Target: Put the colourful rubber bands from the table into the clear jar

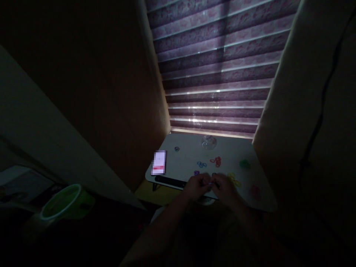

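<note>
Close together at the front edge of a small white table (183, 155), my left hand (197, 185) and my right hand (224, 188) have their fingers curled and pinched. Something tiny and pale seems to be between the fingertips, too dark and small to name. Around them lie loose coloured rings that look like elastic bands: purple rings (196, 173) just beyond my left hand, blue rings (201, 164) and red rings (217, 161) farther back, yellow rings (234, 179) beside my right hand. To the right are a green heap (245, 163) and a pinkish heap (255, 192).
A lit phone (158, 162) lies at the table's left side, near a black strip (170, 181) along the front edge. A clear round container (208, 142) and a small ring-like item (177, 148) sit toward the back. A green basket (65, 202) stands lower left. Blinds (217, 74) cover the window.
</note>
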A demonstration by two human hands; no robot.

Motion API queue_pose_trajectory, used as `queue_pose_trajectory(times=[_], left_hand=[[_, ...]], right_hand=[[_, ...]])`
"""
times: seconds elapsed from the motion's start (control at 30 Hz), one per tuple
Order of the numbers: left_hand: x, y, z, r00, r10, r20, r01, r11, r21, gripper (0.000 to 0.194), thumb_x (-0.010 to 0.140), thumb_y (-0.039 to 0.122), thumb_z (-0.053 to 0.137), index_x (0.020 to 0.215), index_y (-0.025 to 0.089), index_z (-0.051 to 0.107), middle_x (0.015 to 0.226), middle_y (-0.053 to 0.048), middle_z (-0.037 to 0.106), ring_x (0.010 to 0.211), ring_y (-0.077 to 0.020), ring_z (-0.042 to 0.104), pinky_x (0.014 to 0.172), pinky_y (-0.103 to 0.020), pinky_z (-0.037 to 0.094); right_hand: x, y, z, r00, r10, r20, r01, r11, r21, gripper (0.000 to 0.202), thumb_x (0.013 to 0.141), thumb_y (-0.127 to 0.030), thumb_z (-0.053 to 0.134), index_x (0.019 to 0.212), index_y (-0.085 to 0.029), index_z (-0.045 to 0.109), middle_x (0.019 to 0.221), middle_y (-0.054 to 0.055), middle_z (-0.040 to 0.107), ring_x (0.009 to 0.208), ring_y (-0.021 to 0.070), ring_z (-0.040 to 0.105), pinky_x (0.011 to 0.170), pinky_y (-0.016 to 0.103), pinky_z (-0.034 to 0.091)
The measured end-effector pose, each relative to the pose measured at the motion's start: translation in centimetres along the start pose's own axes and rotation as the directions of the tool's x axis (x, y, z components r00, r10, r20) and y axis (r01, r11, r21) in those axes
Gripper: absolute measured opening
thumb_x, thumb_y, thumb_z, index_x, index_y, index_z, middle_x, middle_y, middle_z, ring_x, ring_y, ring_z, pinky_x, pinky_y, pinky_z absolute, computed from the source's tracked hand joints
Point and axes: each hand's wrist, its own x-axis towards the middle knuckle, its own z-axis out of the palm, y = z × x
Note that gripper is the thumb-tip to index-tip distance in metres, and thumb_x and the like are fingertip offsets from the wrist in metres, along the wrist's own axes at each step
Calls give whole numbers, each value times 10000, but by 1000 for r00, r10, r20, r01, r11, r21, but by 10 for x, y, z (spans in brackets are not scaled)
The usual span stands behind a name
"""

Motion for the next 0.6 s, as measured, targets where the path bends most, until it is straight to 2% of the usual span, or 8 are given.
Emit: queue_pose_trajectory(times=[0.17, 0.27, 0.4, 0.6], left_hand=[[1, 8, -2, 997, -42, 60, 42, 999, -2, 168, 836, 317, 661, 809, 183, 563, 667, 24, 632, 613, -129, 594, 588, -224, 426], [-2, 6, -1, 998, -51, 21, 51, 999, -4, 172, 847, 334, 654, 838, 187, 564, 683, 17, 651, 629, -138, 617, 603, -231, 443], [-5, -1, 2, 997, -45, -61, 50, 996, 78, 192, 838, 355, 670, 839, 188, 576, 712, 4, 673, 642, -141, 613, 607, -232, 439], [-7, -7, 3, 999, -14, -51, 10, 998, -70, 180, 847, 343, 646, 890, 171, 612, 724, -8, 673, 654, -146, 617, 613, -235, 455]], right_hand=[[-1, -1, -2, 1000, 10, 19, -10, 1000, -10, 90, 807, -251, 563, 730, -209, 582, 693, 8, 570, 690, 170, 515, 636, 274, 345], [-2, -2, -1, 1000, 13, 27, -12, 1000, -5, 121, 827, -275, 563, 727, -209, 575, 699, 11, 570, 685, 168, 511, 640, 275, 350], [-2, 0, 2, 1000, 2, 11, -1, 999, -46, 107, 824, -249, 554, 725, -210, 547, 723, 15, 558, 695, 169, 509, 643, 275, 351], [-3, 2, 7, 1000, 1, -28, -4, 996, -89, 94, 837, -232, 523, 747, -213, 540, 741, 21, 560, 712, 178, 520, 659, 282, 365]])
